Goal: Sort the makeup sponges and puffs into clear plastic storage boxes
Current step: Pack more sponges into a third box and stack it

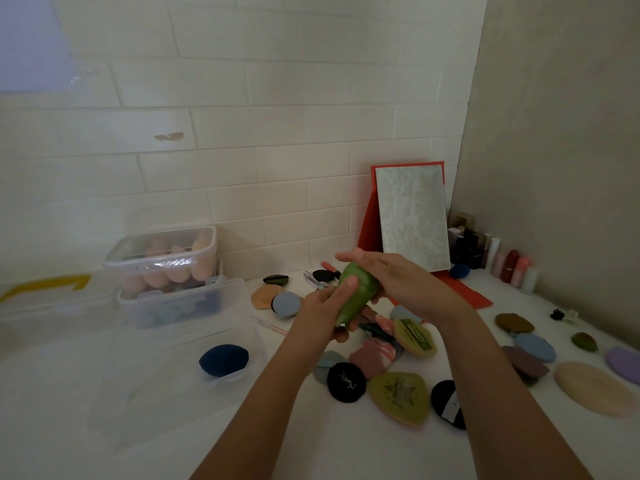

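Both hands hold a green teardrop puff (356, 295) above the white counter. My left hand (323, 308) grips its lower part with the thumb pressed on its front. My right hand (391, 277) curls over its top from the right. Below the hands lies a pile of puffs: a black round one (346, 382), an olive printed one (398, 398), a pink one (372, 358). An open clear box (166, 382) at the left holds a dark blue sponge (223, 360). Behind it stand a lidded clear box (162, 259) of peach sponges and a clear box (183, 303) of dark sponges.
More puffs lie to the right, among them a large beige oval (594, 393), a blue one (535, 346) and a lilac one (625, 363). A red-backed mirror (412, 216) leans on the tiled wall. Lipsticks and small bottles (509, 265) crowd the right corner.
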### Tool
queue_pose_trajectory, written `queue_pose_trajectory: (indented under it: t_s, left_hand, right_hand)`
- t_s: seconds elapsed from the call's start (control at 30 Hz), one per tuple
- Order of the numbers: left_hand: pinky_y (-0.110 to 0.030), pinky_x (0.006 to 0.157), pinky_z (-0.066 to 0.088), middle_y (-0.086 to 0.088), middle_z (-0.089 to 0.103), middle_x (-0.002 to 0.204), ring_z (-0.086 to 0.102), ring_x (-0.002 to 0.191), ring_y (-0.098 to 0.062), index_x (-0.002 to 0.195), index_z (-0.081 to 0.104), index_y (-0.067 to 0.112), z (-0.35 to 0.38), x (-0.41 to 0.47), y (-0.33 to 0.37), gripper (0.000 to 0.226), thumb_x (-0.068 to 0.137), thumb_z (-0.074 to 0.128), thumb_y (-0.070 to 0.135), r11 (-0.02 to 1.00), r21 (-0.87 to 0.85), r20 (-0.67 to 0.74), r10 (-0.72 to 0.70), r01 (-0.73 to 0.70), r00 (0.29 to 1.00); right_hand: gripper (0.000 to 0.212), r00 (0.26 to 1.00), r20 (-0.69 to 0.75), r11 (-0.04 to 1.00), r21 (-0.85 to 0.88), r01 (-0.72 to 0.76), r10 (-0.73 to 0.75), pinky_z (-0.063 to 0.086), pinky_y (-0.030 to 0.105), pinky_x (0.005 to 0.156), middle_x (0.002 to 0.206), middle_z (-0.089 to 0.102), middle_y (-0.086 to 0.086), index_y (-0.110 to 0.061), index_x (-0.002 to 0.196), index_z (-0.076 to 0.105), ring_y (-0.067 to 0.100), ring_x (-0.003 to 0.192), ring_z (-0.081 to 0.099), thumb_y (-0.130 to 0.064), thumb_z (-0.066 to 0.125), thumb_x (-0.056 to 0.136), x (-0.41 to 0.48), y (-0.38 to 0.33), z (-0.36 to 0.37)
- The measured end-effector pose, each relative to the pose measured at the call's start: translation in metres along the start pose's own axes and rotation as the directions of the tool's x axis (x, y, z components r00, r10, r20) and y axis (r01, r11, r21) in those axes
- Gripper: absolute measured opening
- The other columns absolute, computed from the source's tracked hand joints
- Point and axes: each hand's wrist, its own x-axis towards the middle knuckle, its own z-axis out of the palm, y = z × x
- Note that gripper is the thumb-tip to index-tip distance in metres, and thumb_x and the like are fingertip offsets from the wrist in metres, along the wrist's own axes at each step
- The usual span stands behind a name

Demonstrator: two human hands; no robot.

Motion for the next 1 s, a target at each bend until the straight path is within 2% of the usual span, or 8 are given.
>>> queue_pose_trajectory:
  t_s: [0.1, 0.37, 0.6, 0.73, 0.83, 0.9, 0.93, 1.0]
  left_hand:
    - [-0.016, 0.042, 0.025, -0.002, 0.066, 0.071, 0.044, 0.050, -0.007, 0.090, 0.066, 0.013, -0.004, -0.001, 0.003, 0.052, 0.072, 0.054, 0.060, 0.997, -0.045, 0.066, -0.062, 0.065, 0.996]
    - [-0.013, 0.035, 0.021, -0.003, 0.060, 0.066, 0.041, 0.042, -0.004, 0.097, 0.063, 0.009, -0.006, -0.007, 0.008, 0.051, 0.080, 0.048, 0.054, 0.971, -0.179, 0.207, -0.123, 0.161, 0.971]
    - [-0.011, 0.032, 0.023, -0.001, 0.060, 0.064, 0.041, 0.041, -0.003, 0.105, 0.055, 0.004, 0.000, -0.008, 0.012, 0.059, 0.077, 0.047, 0.055, 0.963, -0.239, 0.211, -0.070, 0.121, 0.975]
    - [-0.011, 0.031, 0.024, -0.001, 0.062, 0.065, 0.042, 0.041, -0.003, 0.105, 0.057, 0.003, 0.001, -0.008, 0.014, 0.061, 0.077, 0.046, 0.056, 0.974, -0.214, 0.173, -0.042, 0.079, 0.984]
    - [-0.012, 0.032, 0.023, -0.001, 0.064, 0.067, 0.043, 0.042, -0.004, 0.098, 0.061, 0.007, 0.003, -0.007, 0.014, 0.057, 0.074, 0.047, 0.057, 0.989, -0.145, 0.097, -0.028, 0.042, 0.995]
    - [-0.014, 0.034, 0.022, -0.003, 0.066, 0.069, 0.043, 0.043, -0.007, 0.090, 0.065, 0.008, 0.004, -0.006, 0.012, 0.058, 0.069, 0.051, 0.061, 0.995, -0.092, 0.040, -0.028, 0.031, 0.999]
    - [-0.015, 0.035, 0.021, -0.004, 0.066, 0.071, 0.043, 0.044, -0.008, 0.088, 0.066, 0.009, 0.004, -0.005, 0.012, 0.060, 0.066, 0.053, 0.063, 0.997, -0.072, 0.016, -0.028, 0.029, 0.999]
    - [-0.016, 0.037, 0.022, -0.005, 0.068, 0.072, 0.043, 0.046, -0.010, 0.086, 0.068, 0.010, 0.005, -0.005, 0.013, 0.062, 0.063, 0.054, 0.065, 0.998, -0.050, -0.026, -0.040, 0.039, 0.999]
  right_hand:
    - [0.044, 0.999, 0.050, 1.000, 0.013, -0.002, 0.002, 0.056, 0.025, 0.082, 0.113, 0.066, -0.005, -0.032, 0.127, 0.057, 0.015, 0.101, 0.064, -0.049, 0.048, 0.087, -0.001, 0.002, -0.005]
    - [0.040, 0.989, 0.146, 0.999, 0.033, 0.032, -0.036, 0.047, 0.027, 0.096, 0.113, 0.067, -0.010, -0.031, 0.123, 0.061, 0.016, 0.109, 0.060, -0.026, 0.065, 0.083, -0.012, 0.002, -0.025]
    - [0.042, 0.994, 0.071, 0.996, 0.028, 0.081, -0.083, 0.048, 0.047, 0.095, 0.109, 0.069, -0.001, -0.033, 0.115, 0.066, 0.037, 0.108, 0.057, -0.040, 0.065, 0.074, -0.011, -0.008, -0.025]
    - [0.042, 0.994, 0.074, 0.996, 0.027, 0.082, -0.084, 0.044, 0.054, 0.096, 0.111, 0.068, 0.009, -0.036, 0.112, 0.068, 0.040, 0.109, 0.056, -0.046, 0.065, 0.071, -0.008, -0.009, -0.023]
    - [0.041, 0.995, 0.077, 0.998, -0.019, 0.065, -0.063, 0.054, 0.038, 0.089, 0.101, 0.069, 0.011, -0.035, 0.111, 0.069, 0.030, 0.094, 0.064, -0.047, 0.065, 0.072, -0.005, -0.007, -0.025]
    - [0.034, 0.996, 0.071, 0.998, -0.036, 0.059, -0.056, 0.050, 0.016, 0.064, 0.083, 0.069, 0.007, -0.033, 0.109, 0.069, 0.012, 0.064, 0.062, -0.042, 0.064, 0.077, -0.006, -0.008, -0.025]
    - [0.032, 0.996, 0.068, 0.997, -0.042, 0.059, -0.056, 0.048, 0.014, 0.059, 0.080, 0.067, 0.007, -0.033, 0.109, 0.069, 0.008, 0.057, 0.058, -0.041, 0.063, 0.079, -0.006, -0.008, -0.025]
    - [0.037, 0.996, 0.063, 0.997, -0.057, 0.061, -0.057, 0.052, 0.025, 0.070, 0.091, 0.069, 0.012, -0.035, 0.112, 0.067, 0.021, 0.072, 0.062, -0.047, 0.061, 0.078, -0.006, -0.005, -0.024]
